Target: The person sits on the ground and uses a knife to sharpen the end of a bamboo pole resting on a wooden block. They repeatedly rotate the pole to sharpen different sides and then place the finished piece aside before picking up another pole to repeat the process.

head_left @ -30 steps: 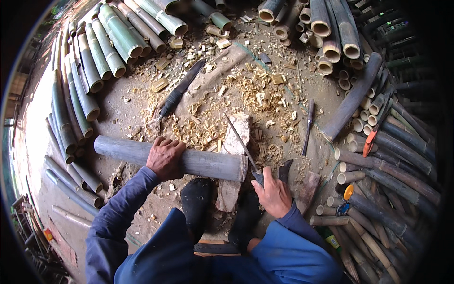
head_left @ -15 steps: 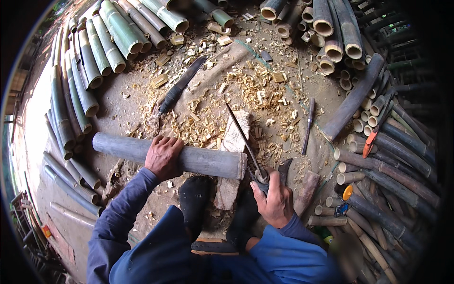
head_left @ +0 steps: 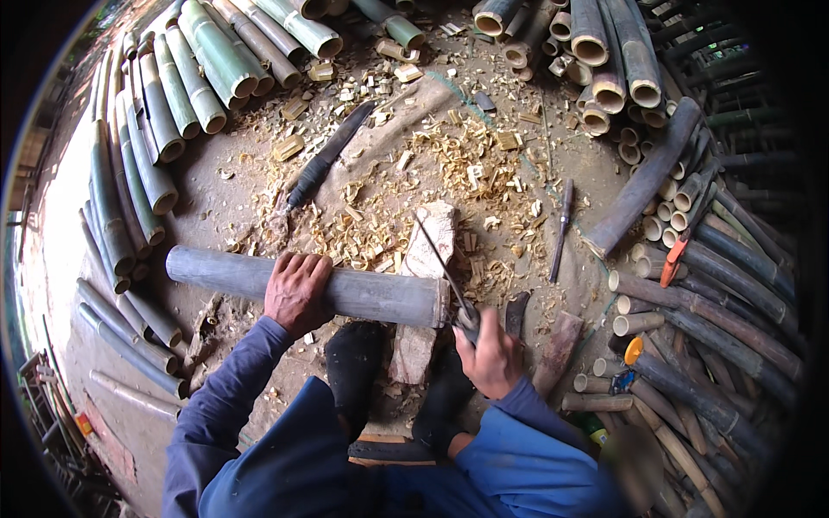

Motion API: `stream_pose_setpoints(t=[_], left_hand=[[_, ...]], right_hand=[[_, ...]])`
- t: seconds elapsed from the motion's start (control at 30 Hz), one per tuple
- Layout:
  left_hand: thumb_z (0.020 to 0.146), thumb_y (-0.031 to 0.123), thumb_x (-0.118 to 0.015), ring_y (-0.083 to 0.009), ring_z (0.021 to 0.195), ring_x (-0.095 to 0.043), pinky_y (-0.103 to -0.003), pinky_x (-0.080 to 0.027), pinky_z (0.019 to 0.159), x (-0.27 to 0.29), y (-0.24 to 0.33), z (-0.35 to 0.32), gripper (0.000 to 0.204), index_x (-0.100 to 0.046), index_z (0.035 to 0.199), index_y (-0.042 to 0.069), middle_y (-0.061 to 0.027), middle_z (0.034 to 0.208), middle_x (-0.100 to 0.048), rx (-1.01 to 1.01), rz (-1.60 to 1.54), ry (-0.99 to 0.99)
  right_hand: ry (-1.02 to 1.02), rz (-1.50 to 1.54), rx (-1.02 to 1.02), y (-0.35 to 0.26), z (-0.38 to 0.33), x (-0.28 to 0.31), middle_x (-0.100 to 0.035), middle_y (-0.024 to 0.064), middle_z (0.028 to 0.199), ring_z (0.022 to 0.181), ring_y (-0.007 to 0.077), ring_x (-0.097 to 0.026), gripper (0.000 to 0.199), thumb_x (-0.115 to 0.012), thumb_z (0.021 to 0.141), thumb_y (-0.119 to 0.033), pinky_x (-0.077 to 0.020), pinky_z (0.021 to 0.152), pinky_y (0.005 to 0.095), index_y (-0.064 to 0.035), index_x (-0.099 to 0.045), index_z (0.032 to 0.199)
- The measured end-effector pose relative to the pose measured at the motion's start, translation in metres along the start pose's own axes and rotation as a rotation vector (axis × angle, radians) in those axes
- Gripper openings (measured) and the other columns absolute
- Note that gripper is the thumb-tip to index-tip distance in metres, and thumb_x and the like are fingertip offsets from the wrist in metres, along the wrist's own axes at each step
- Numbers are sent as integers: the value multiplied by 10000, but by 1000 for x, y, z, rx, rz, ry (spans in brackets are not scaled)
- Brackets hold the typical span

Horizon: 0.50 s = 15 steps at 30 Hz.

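Observation:
My left hand (head_left: pixel 298 293) is wrapped over the middle of a thick grey bamboo piece (head_left: pixel 384 296), pressing it down as it lies crosswise before me. Its right end rests on a pale, long block (head_left: pixel 416 352) between my feet. In my right hand (head_left: pixel 492 356), closed round the handle, is a long narrow-bladed knife (head_left: pixel 443 262). The blade slants up and left, close by the cut right end of the bamboo; whether it touches cannot be made out. Fingers of the right hand partly hide the handle.
A dark, wrapped-handle machete (head_left: pixel 328 155) lies among shavings (head_left: pixel 471 164) ahead. A thin dark rod-shaped tool (head_left: pixel 562 231) lies to the right. Bamboo poles (head_left: pixel 207 52) are stacked at left and far side, with more bamboo (head_left: pixel 717 311) at right, where an orange-handled tool (head_left: pixel 674 262) rests.
My right hand has moved slightly down and left with the knife, whose tip has dropped nearer the bamboo. My left hand and the bamboo have barely shifted.

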State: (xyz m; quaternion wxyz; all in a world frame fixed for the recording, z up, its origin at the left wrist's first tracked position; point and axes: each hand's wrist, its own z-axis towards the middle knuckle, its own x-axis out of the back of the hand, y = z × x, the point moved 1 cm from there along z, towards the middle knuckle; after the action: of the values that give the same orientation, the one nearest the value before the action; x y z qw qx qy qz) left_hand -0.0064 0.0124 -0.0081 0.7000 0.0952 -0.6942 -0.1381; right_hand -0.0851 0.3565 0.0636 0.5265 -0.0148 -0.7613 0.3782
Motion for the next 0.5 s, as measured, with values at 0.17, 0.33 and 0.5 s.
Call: stream_pose_setpoints(t=[0.17,0.33,0.5], left_hand=[[613,254,-841,-329,1183,-640,-502,-437,1125,-5,-2,-12,731,-605,1277,60,-131,1197,-673,13,13,12],[622,270,-865,-346,1206,-632,-514,-432,1135,-7,1,-12,772,-597,1311,48,-142,1234,-670,18,30,80],[635,310,-882,-359,1246,-627,-532,-437,1132,-16,-1,-16,817,-587,1348,42,-157,1293,-662,2,97,94]], right_hand=[[-144,-62,-135,11,1,-9,-706,302,951,834,514,-713,386,-696,1027,-276,-558,664,568,0,-506,1218],[223,131,198,-26,0,12,-698,260,936,818,456,-730,300,-703,1027,-259,-569,632,520,-31,-550,1147],[-154,-68,-220,40,3,-31,-692,297,952,852,512,-699,314,-674,1031,-221,-558,661,569,-34,-463,1171]])
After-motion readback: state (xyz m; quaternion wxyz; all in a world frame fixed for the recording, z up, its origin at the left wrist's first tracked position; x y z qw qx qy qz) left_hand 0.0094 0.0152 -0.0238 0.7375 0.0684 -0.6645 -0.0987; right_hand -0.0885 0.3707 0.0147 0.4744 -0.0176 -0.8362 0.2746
